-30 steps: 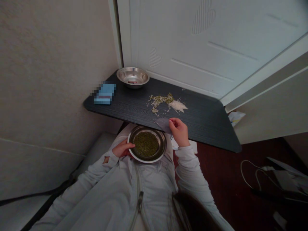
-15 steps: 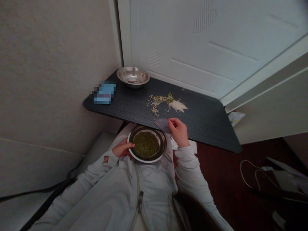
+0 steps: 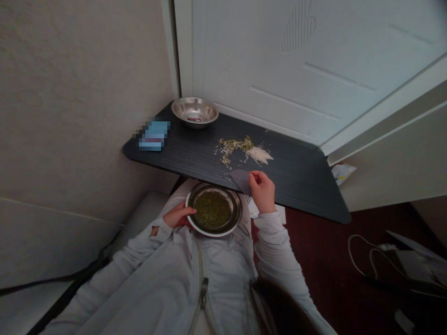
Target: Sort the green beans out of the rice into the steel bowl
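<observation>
My left hand grips the left rim of a steel bowl on my lap, just under the table's near edge. Green mung beans cover the bottom of this bowl. Pinched in my right hand is a thin, greyish, see-through sheet, held over the near edge of the dark table. Beyond it on the tabletop lie a small heap of white grains and scattered mung beans mixed with pale grains.
A second steel bowl with a small red-marked item inside stands at the back left. Beside it lies a blurred-out blue packet. A white door rises behind the table. White cables lie on the floor at right.
My right hand has shifted slightly right with the sheet, away from the bowl's rim. My left hand keeps its hold on the bowl.
</observation>
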`<state>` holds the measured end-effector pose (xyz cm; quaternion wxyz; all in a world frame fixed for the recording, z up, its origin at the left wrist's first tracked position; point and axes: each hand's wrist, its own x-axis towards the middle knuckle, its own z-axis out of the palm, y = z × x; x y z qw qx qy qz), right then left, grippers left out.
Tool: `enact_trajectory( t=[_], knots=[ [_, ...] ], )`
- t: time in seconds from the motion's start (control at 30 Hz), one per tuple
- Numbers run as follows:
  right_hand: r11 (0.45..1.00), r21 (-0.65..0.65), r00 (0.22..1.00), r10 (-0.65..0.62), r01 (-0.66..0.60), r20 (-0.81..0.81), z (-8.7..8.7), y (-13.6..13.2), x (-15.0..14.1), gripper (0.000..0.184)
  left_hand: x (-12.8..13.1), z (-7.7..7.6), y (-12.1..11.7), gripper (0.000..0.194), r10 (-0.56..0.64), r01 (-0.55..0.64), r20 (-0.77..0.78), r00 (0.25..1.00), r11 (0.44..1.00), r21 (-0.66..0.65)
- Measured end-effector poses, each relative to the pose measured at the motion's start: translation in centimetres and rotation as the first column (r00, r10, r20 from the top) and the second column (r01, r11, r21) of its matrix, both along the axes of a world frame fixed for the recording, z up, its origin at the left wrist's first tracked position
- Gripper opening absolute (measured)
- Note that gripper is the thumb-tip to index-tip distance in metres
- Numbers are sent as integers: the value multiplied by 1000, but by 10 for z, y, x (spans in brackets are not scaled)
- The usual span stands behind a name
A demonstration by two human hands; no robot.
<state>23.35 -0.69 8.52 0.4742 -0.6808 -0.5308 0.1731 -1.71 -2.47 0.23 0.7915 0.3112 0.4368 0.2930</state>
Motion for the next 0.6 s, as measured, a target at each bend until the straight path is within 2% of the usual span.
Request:
enact_trajectory(
  t=[0.27,0.6],
  knots=[
    [998,10,998,68,-68,-8,3,2,-10,23,1,1,0,77,-4,4,2,1000,1000,-14],
    [993,3,991,117,-118,65,-1,7,-13,23,0,-7,1,78,-8,8,12,1000,1000,0]
  ],
)
